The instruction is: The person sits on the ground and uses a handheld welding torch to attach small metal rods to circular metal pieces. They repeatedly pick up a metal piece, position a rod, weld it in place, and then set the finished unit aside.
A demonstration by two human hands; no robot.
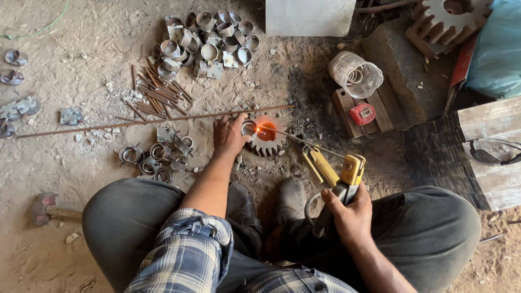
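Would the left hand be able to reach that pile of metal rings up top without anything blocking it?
Probably yes: the left hand holds a ring on the gear, and only a thin rod lies low before the ring pile.

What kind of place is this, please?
Probably a small metal workshop with a dirt floor. The right hand holds a welding holder, its rod glowing on a gear; metal rings lie piled nearby.

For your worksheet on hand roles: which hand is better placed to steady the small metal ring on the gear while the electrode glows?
Left. The left hand already rests against the ring on the gear; the right hand grips the yellow electrode holder.
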